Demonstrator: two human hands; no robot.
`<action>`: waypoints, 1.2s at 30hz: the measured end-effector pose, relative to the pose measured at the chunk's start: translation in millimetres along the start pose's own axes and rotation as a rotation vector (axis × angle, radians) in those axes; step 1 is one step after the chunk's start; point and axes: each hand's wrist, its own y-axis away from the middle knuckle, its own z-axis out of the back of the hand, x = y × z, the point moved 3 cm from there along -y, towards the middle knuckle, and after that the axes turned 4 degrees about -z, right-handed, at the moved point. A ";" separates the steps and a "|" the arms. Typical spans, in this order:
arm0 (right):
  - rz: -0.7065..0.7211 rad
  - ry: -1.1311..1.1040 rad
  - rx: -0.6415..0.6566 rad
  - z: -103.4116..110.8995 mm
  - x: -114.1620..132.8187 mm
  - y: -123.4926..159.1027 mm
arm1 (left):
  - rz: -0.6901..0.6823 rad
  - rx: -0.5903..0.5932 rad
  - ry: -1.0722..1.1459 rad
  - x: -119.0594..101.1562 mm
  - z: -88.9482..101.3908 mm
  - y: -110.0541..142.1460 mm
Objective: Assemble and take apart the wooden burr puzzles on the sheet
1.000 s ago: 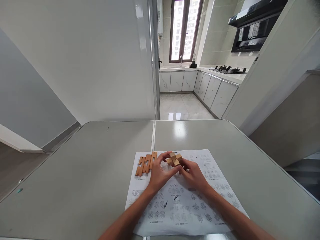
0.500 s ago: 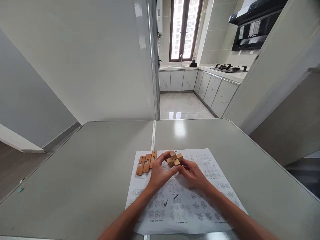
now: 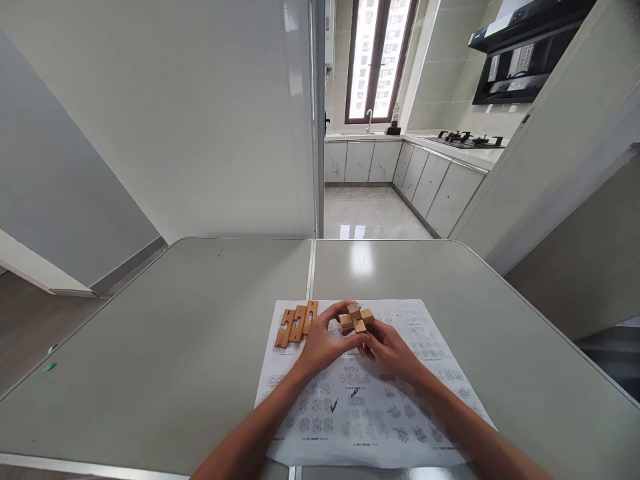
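Observation:
A small wooden burr puzzle [image 3: 357, 319], made of crossed light-brown blocks, is held above a printed sheet [image 3: 380, 427]. My left hand [image 3: 327, 340] closes on its left side, the thumb reaching below it. From the right, my right hand [image 3: 387, 343] grips it, with some fingers hidden underneath. Left of my left hand lie three flat wooden pieces with cut-out slots: one piece [image 3: 284, 329] at the left, a middle piece [image 3: 297, 325] and a right piece [image 3: 311, 318]. They sit side by side on the sheet's upper left corner and carry small dark marks.
The sheet shows rows of small diagrams and pen ticks. It lies on a grey table [image 3: 150, 373] with a seam down its middle. A small green bit [image 3: 49, 367] is near the left edge. Beyond the table are a white panel [image 3: 225, 133] and a kitchen with cabinets [image 3: 385, 162].
The view has shifted slightly, so most of the scene sits a little further right. Both hands still hold the burr puzzle, and its blocks appear slightly turned.

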 end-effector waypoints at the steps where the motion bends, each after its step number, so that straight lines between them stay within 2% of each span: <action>1: 0.017 0.019 -0.028 1.1 -1.3 -0.1 | 0.006 -0.019 -0.023 -0.4 -0.5 0.2; 10: 0.170 0.372 -0.279 0.0 -2.6 5.5 | 0.002 -0.165 -0.128 0.8 -6.6 5.2; 13: 0.181 0.420 -0.373 0.0 -2.1 7.9 | -0.023 -0.203 -0.136 -0.9 -10.1 7.9; 16: 0.158 0.352 -0.321 1.7 -2.3 5.7 | -0.029 -0.201 -0.130 0.2 -10.1 8.3; 21: 0.039 0.108 -0.031 3.8 0.7 -0.9 | -0.003 -0.100 -0.066 5.3 -1.4 3.6; 24: 0.028 0.023 0.047 5.0 2.7 -2.1 | -0.025 -0.031 -0.035 4.6 2.9 1.7; 30: 0.040 0.007 0.015 9.7 -0.7 -1.2 | -0.068 -0.019 -0.105 -2.3 4.3 3.5; 33: 0.042 0.019 -0.049 12.1 -0.7 -0.1 | -0.117 -0.006 -0.136 -6.4 2.4 3.8; 36: 0.025 0.025 -0.142 13.3 0.6 0.0 | -0.145 -0.040 -0.187 -8.7 1.4 3.7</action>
